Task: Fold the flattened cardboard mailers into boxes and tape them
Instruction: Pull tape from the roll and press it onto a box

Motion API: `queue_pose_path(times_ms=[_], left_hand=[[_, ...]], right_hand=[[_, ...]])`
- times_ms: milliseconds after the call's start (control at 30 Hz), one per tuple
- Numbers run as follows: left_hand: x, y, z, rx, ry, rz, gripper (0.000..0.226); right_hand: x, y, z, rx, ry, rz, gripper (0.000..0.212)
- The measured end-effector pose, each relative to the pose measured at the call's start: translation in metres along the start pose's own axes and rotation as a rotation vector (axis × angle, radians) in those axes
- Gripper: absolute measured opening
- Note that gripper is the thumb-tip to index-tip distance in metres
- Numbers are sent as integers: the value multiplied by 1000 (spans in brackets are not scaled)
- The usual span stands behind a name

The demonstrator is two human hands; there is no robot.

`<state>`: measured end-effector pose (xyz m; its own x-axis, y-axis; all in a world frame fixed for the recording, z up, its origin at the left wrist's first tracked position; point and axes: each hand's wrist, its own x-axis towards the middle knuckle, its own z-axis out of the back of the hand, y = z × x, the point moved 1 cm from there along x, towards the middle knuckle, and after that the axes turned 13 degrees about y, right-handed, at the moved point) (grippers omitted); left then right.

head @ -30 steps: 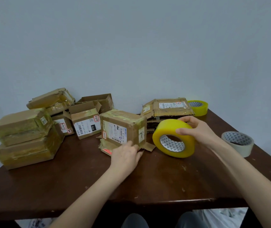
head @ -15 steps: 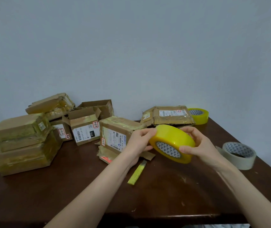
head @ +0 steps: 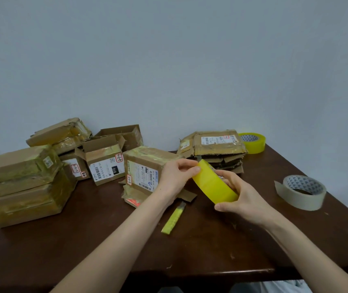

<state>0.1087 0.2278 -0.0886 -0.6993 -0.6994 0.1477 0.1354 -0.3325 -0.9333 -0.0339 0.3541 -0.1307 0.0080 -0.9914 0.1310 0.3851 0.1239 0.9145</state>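
Your dark brown wooden table carries everything here. At its far left sits a pile of brown cardboard boxes wrapped in yellowish tape, with two open-topped cardboard boxes just right of it. At the far right lies the stack of flattened brown cardboard mailers, the top one bearing a white label. Between them, near the middle, stands a folded cardboard box with a white shipping label, its lower flaps splayed on the table. Just in front of that box you hold the yellow roll of packing tape off the table, tilted so its outer band faces you. Your right hand wraps it from the right: the fingers curl over the upper side and the thumb presses under the near edge. Your left hand meets the roll's far left end, thumb and forefinger pinched on the rim there. A beige roll of tape lies flat at the right, well apart from your hands, and a second yellow tape roll sits just right of the mailers. A yellow utility knife lies on the table below your left wrist, touching neither hand.
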Motion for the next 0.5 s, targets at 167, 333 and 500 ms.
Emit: queue_pose_path(times_ms=[167, 333, 500], left_hand=[[-1, -2, -14, 177, -18, -100, 16], [-1, -7, -22, 295, 4, -203, 15], [-2, -3, -14, 489, 99, -177, 49]], right_hand=[[8, -9, -13, -111, -63, -97, 89], [13, -2, -13, 123, -141, -56, 45], [11, -9, -17, 168, -176, -63, 56]])
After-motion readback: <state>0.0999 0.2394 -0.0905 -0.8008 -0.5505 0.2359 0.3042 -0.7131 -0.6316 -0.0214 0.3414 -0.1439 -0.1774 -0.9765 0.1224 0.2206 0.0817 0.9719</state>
